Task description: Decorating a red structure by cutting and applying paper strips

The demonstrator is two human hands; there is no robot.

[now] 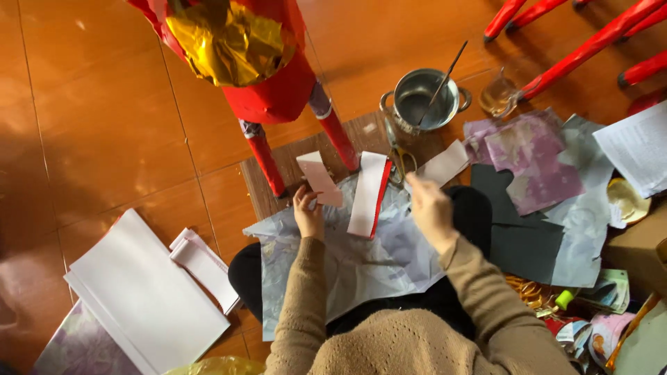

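printed sheet [636, 144] | white, right edge || green-white packet [606, 292] | lower right

Paper strip [367, 193] is lying on the sheet [361, 260] across the lap, scissors [399, 158] sitting just beyond it, pot [421, 99] farther still, paper stack [142, 295] resting off left, scraps [531, 160] spreading right.

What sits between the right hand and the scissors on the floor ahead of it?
Nothing visible. The right hand holds a white paper strip out to its right; the scissors lie just beyond its fingertips, beside the red-edged white strip. The left hand holds another paper piece, well clear.
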